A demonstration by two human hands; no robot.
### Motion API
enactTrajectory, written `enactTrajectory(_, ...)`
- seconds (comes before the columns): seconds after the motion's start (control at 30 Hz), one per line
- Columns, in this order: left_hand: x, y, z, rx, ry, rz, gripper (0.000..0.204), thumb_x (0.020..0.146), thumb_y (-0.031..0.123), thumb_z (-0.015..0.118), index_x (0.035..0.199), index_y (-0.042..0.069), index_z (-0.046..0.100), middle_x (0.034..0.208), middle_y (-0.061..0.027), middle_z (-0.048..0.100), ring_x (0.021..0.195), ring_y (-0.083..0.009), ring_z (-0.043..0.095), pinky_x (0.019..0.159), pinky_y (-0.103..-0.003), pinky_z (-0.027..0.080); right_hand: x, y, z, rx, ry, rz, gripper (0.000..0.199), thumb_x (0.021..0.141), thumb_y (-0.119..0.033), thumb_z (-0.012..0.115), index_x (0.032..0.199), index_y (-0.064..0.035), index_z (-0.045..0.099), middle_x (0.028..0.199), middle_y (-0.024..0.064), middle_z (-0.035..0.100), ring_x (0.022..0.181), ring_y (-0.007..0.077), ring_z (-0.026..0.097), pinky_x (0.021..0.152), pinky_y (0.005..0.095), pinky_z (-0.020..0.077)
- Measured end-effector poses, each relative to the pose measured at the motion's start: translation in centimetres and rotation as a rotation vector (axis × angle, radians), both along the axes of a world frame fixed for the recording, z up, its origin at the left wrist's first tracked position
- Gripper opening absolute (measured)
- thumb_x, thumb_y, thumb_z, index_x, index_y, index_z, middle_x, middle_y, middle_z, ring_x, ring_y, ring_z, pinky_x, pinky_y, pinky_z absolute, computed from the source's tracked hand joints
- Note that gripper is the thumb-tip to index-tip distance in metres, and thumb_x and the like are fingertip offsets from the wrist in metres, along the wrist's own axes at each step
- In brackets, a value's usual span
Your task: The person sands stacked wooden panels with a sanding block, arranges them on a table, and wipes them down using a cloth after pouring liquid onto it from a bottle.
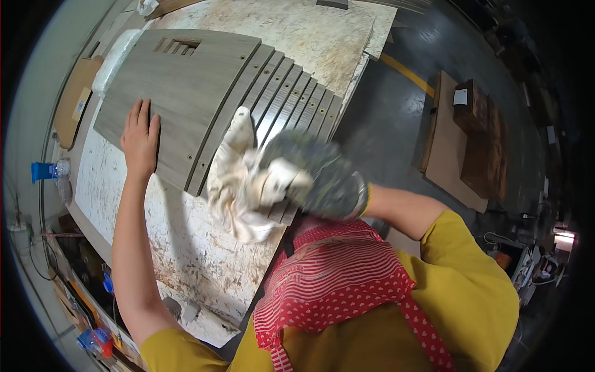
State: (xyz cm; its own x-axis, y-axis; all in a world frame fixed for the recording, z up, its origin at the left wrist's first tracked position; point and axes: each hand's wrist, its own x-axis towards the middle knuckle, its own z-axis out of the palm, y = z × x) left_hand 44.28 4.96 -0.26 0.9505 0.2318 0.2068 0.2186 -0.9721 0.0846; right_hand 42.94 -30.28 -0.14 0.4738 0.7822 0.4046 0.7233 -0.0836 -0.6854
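Several grey wood-grain panels [186, 93] lie overlapped like steps on a stained white work table, their right edges dotted with small brass-coloured holes. The top panel has a slotted rectangular cutout [178, 46] near its far edge. My bare left hand [140, 133] rests flat on that panel's left side, fingers stretched out. On my right hand [319, 173] is a dark grey-green work glove, slightly blurred. It grips a crumpled off-white cloth [238, 180], which hangs over the near ends of the stepped panels. The cloth hides part of their edges.
The stained table top [204, 248] shows in front of the panels. A plastic-wrapped bundle [116, 60] lies beside their far left corner. A blue-capped clear bottle [52, 170] stands left of the table. Brown cartons [480, 146] sit on the floor at right, past a yellow line [406, 72].
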Motion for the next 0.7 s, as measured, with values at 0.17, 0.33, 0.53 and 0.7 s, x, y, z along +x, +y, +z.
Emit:
enactTrajectory(0.17, -0.2, -0.2, 0.8, 0.004, -0.013, -0.032, 0.049, 0.097, 0.038, 0.038, 0.14, 0.015, 0.038, 0.146, -0.008, 0.034, 0.135, -0.0269, 0.031, 0.108, -0.045, 0.024, 2.5, 1.4, -2.4, -0.038, -0.399, -0.12, 0.04, 0.084, -0.023, 0.059, 0.12, -0.0075, 0.056, 0.118, 0.0104, 0.057, 0.113, 0.0277, 0.053, 0.098, 0.0417, 0.0411)
enactTrajectory(0.33, -0.3, -0.2, 0.2, -0.01, 0.017, -0.047, 0.049, 0.097, 0.036, 0.038, 0.141, 0.013, 0.038, 0.147, -0.0091, 0.033, 0.135, -0.0281, 0.031, 0.107, -0.045, 0.024, 11.4, -1.6, -4.8, 0.009, -0.52, -0.135, 0.038, 0.08, -0.014, 0.057, 0.118, -0.011, 0.059, 0.123, 0.0075, 0.058, 0.117, 0.0247, 0.053, 0.095, 0.04, 0.0429)
enactTrajectory(0.53, 0.6, 0.5, 0.3, 0.005, -0.015, -0.089, 0.049, 0.097, 0.035, 0.038, 0.14, 0.012, 0.038, 0.146, -0.0115, 0.034, 0.135, -0.0293, 0.032, 0.107, -0.043, 0.025, 22.0, -10.6, -3.7, -0.253, -0.423, -0.609, 0.038, 0.076, -0.014, 0.06, 0.112, -0.0022, 0.059, 0.116, 0.0179, 0.057, 0.11, 0.0329, 0.053, 0.097, 0.0379, 0.0418)
enactTrajectory(0.7, -0.5, 0.2, 0.4, -0.003, -0.015, -0.064, 0.048, 0.097, 0.036, 0.038, 0.139, 0.012, 0.039, 0.145, -0.011, 0.036, 0.133, -0.029, 0.034, 0.106, -0.043, 0.027, 19.2, -7.8, -1.6, 0.063, 0.009, -0.174, 0.066, 0.079, -0.025, 0.069, 0.136, -0.0036, 0.043, 0.132, 0.0145, 0.05, 0.124, 0.0272, 0.046, 0.105, 0.0344, 0.035)
